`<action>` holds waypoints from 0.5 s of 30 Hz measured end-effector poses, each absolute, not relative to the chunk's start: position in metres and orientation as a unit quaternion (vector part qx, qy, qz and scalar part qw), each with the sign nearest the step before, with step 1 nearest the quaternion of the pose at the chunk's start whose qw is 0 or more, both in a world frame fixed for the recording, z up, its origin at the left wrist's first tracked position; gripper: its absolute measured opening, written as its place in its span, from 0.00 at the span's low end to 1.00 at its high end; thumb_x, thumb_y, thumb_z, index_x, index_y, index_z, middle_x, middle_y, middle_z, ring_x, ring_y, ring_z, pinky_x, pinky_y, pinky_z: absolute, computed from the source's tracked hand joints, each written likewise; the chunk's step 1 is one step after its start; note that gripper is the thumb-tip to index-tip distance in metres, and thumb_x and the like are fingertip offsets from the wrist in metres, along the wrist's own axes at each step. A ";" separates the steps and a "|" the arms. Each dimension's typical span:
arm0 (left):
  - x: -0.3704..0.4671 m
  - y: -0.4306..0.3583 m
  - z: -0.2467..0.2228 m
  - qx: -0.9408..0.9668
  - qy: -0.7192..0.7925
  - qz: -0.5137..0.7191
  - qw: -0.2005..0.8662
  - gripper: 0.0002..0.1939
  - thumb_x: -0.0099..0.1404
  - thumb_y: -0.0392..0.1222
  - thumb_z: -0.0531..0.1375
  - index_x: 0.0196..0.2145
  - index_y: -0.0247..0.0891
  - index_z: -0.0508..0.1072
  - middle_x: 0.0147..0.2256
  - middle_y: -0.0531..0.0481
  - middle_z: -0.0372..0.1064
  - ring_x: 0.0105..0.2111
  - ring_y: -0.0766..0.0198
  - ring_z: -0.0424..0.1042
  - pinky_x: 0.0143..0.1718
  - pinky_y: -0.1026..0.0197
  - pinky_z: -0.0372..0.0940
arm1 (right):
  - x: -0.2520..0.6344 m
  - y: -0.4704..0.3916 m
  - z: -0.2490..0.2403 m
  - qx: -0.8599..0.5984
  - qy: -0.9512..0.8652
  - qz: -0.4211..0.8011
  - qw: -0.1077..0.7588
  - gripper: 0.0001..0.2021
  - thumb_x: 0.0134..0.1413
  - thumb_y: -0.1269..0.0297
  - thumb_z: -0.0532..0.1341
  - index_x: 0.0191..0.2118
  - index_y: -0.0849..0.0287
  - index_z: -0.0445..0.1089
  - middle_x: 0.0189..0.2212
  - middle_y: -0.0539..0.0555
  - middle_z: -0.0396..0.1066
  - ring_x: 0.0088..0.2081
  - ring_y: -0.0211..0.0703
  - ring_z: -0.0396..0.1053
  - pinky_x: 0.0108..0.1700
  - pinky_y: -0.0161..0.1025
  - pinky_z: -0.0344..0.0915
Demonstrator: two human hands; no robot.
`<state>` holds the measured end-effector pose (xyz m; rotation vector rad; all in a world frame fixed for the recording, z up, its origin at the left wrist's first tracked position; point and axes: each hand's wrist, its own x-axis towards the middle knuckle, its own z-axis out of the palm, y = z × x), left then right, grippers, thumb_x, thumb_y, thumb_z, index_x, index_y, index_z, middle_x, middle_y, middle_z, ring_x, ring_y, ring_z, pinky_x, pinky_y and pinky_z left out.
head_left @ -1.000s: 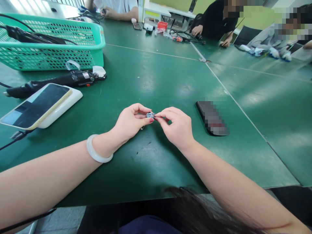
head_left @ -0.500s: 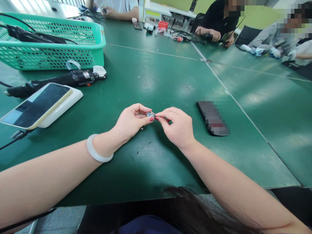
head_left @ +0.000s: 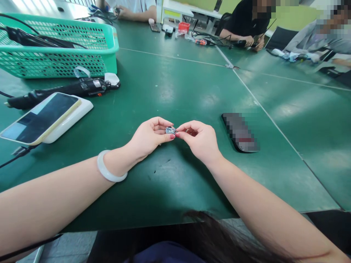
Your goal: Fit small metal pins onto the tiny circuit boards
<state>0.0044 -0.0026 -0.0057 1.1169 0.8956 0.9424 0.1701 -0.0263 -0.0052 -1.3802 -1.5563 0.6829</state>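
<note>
- Movement since the earlier frames: right hand [head_left: 201, 140] has turned slightly, exposing its red thumbnail; the hands of a black-clad person [head_left: 241, 22] have come together.
- Table [head_left: 164, 186]: green, crossed by pale seams.
- Basket [head_left: 109, 52]: green, perforated, at left; contains black items and cable.
- Handheld tool [head_left: 61, 90]: black, lying just in front of the basket.
- Phone [head_left: 41, 118]: resting tilted on a white box [head_left: 71, 118].
- Left hand [head_left: 146, 138]: narrowed, gripping the part between thumb and fingers.
- Right hand: narrowed, thumb and forefinger pinching the part's right end.
- Dark object [head_left: 240, 133]: right of the right hand; surface obscured.
- Bracelet [head_left: 105, 171]: white, on left wrist.
- Small part [head_left: 170, 130]: between both hands, above the table; details unresolved.
</note>
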 end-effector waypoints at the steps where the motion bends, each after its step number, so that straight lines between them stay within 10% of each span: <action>1: 0.005 -0.003 -0.005 0.496 0.393 0.416 0.653 0.16 0.49 0.30 0.69 0.35 0.33 0.70 0.30 0.51 0.74 0.31 0.70 0.73 0.34 0.65 0.67 | 0.170 -0.026 -0.005 -0.560 -0.623 0.293 0.460 0.03 0.44 0.64 0.68 0.27 0.55 0.76 0.25 0.47 0.73 0.23 0.33 0.60 0.28 0.35 0.60; 15: 0.006 -0.007 -0.005 0.621 0.412 0.414 0.523 0.12 0.56 0.27 0.59 0.36 0.39 0.63 0.32 0.55 0.68 0.31 0.70 0.70 0.37 0.63 0.67 | 0.169 -0.035 0.002 -0.526 -0.710 0.176 0.434 0.03 0.51 0.66 0.64 0.29 0.56 0.75 0.28 0.48 0.74 0.26 0.35 0.64 0.30 0.35 0.62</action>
